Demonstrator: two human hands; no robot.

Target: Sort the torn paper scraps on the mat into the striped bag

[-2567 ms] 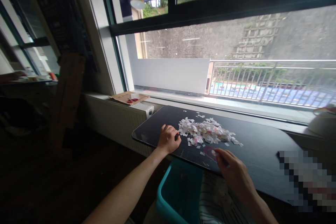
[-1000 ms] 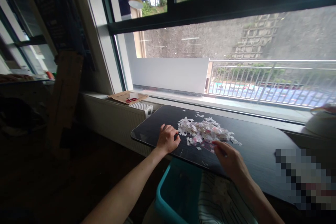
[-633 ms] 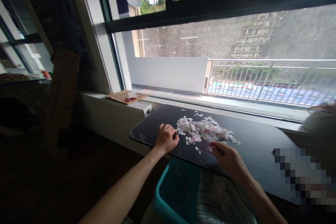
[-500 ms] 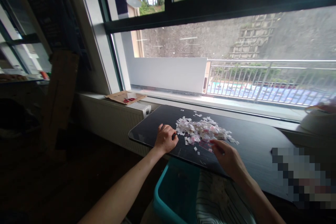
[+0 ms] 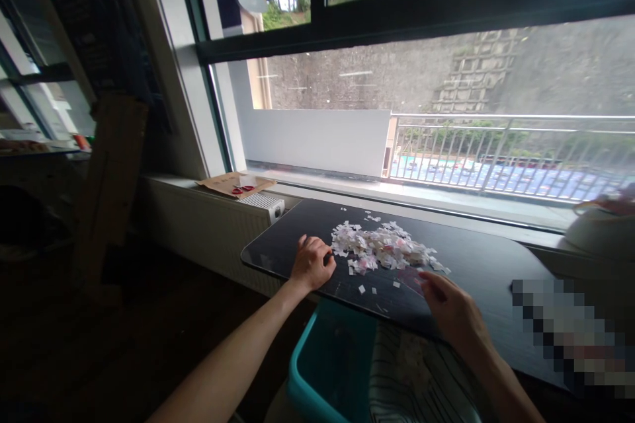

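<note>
A heap of small white and pinkish paper-like squares [image 5: 381,246] lies on the dark table [image 5: 476,258]. My right hand [image 5: 454,304] is in front of the heap's right end, pinching a thin, see-through pink plastic piece [image 5: 409,279] between thumb and fingers. The piece sits low over the tabletop; whether it touches is unclear. My left hand [image 5: 313,264] rests by the table's front edge, just left of the heap, its fingers curled in. What the left fingers hold, if anything, is hidden. A few loose squares [image 5: 362,289] are scattered in front of the heap.
Below the table's front edge is a teal bin [image 5: 302,360], beside striped cloth [image 5: 411,370]. Red-handled scissors [image 5: 242,190] lie on brown paper [image 5: 215,184] over the radiator [image 5: 223,225]. Behind the table runs a window sill [image 5: 446,201]. A blurred-out patch [image 5: 570,337] covers the table's right side.
My right hand has moved right and slightly toward me with the pink plastic piece. Another loose square now shows in front of the heap. My left hand stays in place.
</note>
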